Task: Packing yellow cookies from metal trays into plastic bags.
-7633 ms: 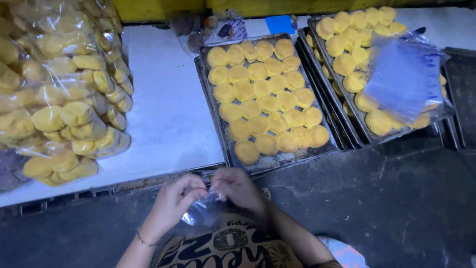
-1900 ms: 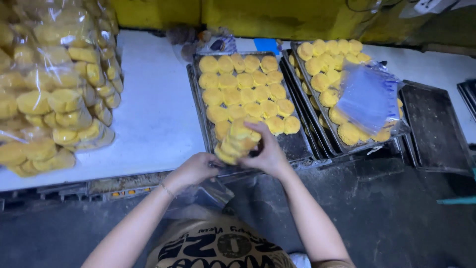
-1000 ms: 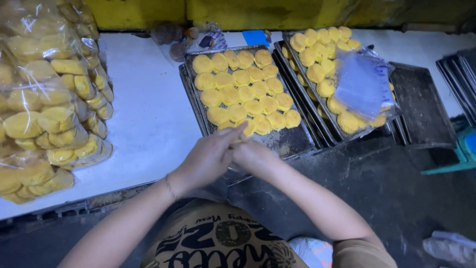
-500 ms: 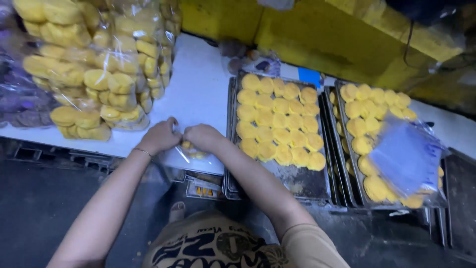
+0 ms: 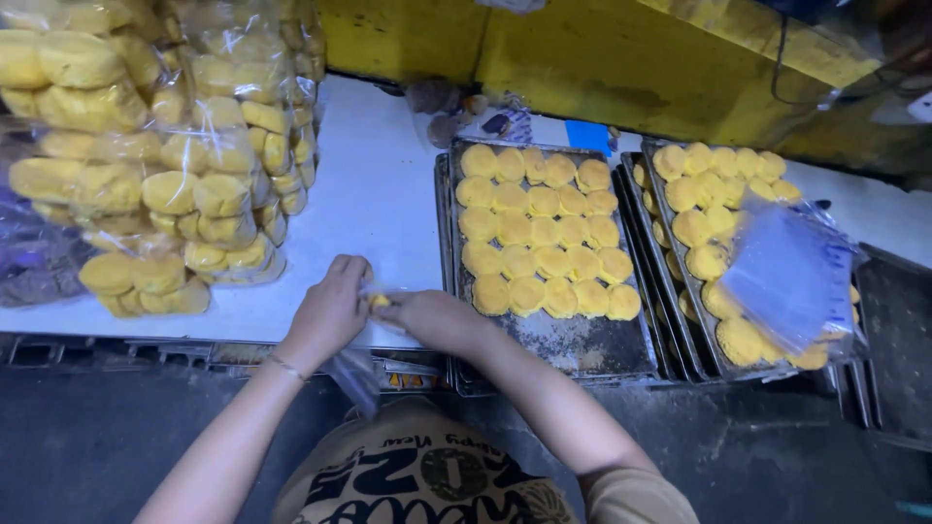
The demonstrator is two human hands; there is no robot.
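Bagged yellow buns [image 5: 175,184] are piling up at the desk's [image 5: 379,194] left end; at its front edge the left hand [image 5: 330,312] and right hand [image 5: 432,318] are closing together on a clear plastic bag [image 5: 357,374] — fingers pinched on its mouth, a yellow bun [image 5: 379,301] showing between them; the film looks light, slippery and limp, the buns soft and crushable, so gripping the neck seems wisest; further right, a tray [image 5: 573,340] is carrying loose buns.

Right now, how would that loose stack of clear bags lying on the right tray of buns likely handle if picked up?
The clear bags look thin and crumpled, so probably floppy and very light. Their glossy film suggests they may slide apart. They drape over the buns, so lifting should hardly disturb them.
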